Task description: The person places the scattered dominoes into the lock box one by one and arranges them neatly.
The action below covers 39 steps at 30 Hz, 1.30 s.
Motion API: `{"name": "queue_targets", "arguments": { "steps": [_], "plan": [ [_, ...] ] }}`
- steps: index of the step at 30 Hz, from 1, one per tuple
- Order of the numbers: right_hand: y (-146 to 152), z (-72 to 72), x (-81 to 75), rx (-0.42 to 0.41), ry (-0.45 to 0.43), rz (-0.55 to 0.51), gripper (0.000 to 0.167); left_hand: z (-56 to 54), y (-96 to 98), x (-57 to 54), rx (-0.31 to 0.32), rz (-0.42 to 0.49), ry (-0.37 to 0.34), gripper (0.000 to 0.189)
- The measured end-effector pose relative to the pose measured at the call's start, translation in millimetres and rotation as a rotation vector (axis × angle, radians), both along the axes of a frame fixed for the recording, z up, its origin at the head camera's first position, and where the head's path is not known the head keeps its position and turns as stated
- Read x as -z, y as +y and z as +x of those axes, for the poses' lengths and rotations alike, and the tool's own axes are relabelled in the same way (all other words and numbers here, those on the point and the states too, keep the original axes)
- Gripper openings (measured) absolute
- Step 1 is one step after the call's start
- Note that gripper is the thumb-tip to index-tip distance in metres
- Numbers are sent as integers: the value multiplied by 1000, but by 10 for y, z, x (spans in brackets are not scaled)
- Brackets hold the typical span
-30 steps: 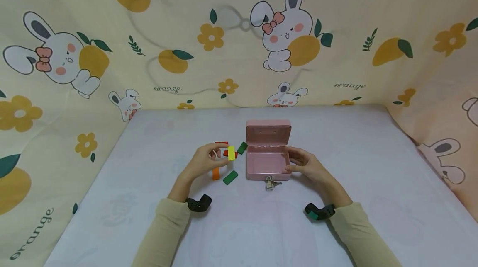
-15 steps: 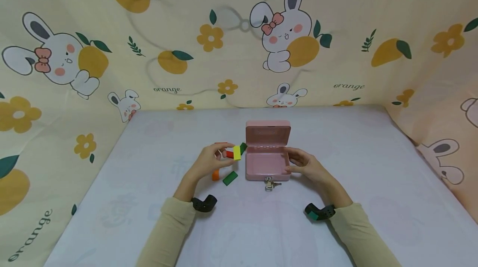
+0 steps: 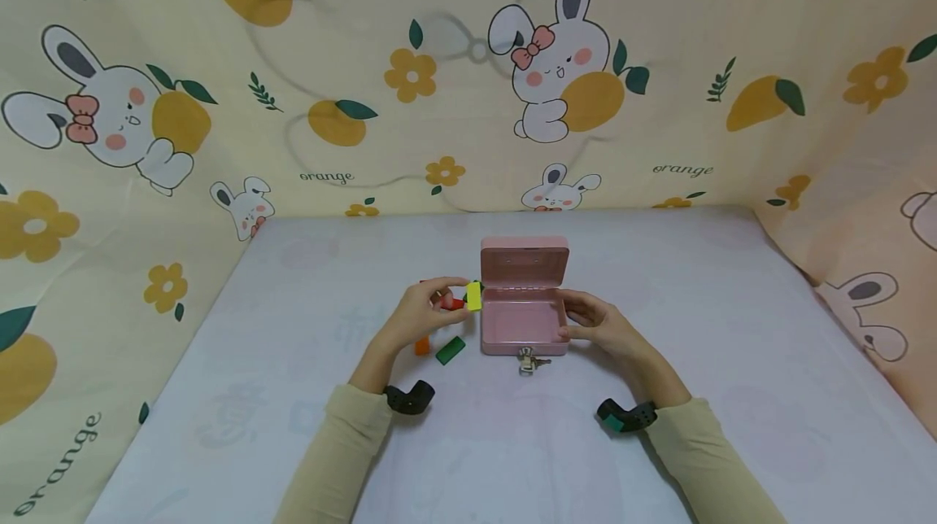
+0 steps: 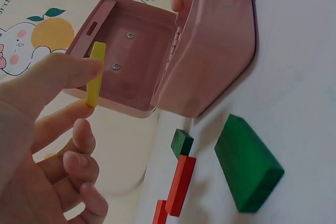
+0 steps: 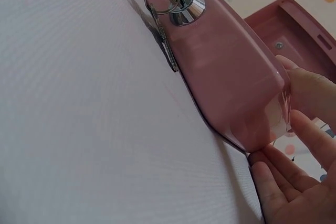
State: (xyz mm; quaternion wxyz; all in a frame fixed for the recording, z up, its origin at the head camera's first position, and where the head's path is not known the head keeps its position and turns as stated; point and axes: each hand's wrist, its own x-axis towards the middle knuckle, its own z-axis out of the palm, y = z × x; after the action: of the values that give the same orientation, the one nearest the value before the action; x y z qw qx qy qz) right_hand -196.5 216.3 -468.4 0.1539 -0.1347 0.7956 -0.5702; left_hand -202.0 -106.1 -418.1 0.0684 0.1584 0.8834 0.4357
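My left hand (image 3: 423, 314) pinches a yellow block (image 3: 474, 296) between thumb and forefinger, close to the left edge of a pink cash box (image 3: 524, 349). The left wrist view shows that block (image 4: 95, 74) overlapping the raised lid (image 4: 134, 51), the other fingers loosely curled below. At the box's right wall, my right hand (image 3: 596, 319) grips the side. Its thumb lies over the rim and its fingers press the outside, as the right wrist view shows. The lid stands upright, and the inside of the box is bare in the head view.
Left of the box lie a green block (image 3: 450, 350), an orange block (image 3: 422, 346) and red blocks (image 4: 181, 184), partly hidden by the left hand. Another green block (image 4: 181, 142) sits nearer the box. A keyring with keys (image 3: 540, 361) hangs from the front lock (image 5: 187, 10).
My left hand has moved right with the yellow block, from over the loose blocks to the box's left edge. The right hand and box have stayed put.
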Motion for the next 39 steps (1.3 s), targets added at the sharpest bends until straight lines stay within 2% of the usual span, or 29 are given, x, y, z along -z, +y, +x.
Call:
{"name": "queue_targets", "arguments": {
  "steps": [6,14,22,28,35,39],
  "plan": [
    [4,-4,1,-14,16,-16,68,1,55,-4,31,27,40,43],
    [22,-1,8,-32,0,-68,67,-11,119,27,42,48,24,43],
    [14,11,-7,-23,1,-45,69,1,229,67,59,44,40,45],
    [15,13,-3,-19,-2,-27,69,26,312,69,64,72,16,44],
    [8,28,-1,-11,1,-12,67,26,383,57,101,46,62,43],
    [-4,24,-10,-7,4,-14,67,17,406,47,100,42,75,43]
  ]
}}
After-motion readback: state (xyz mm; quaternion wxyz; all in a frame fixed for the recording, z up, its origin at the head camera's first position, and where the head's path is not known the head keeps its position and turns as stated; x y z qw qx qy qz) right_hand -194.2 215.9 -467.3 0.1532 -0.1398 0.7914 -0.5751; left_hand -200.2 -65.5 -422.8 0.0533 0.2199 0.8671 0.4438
